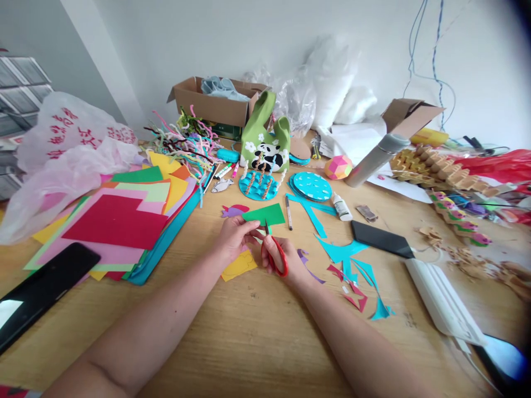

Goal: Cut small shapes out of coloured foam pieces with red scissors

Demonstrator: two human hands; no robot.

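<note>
Green paper [272, 214] at centre of frame, cut looks partway: scissors [285, 262] at lower edge, most of sheet whole. Left hand [235, 236]: fingers pinch paper. Right hand [292, 260]: fingers curl round red handles. Yellow paper [239, 266] below, outline drawn, looks uncut. Right of centre on worktop [249, 337]: cut blue scraps [341, 251], red scraps [362, 303].

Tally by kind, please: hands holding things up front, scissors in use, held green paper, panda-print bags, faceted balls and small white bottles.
Hands (left hand, right hand): 2
Red-handled scissors: 1
Held green paper: 1
Panda-print bag: 1
Faceted ball: 1
Small white bottle: 1
Total: 7
</note>
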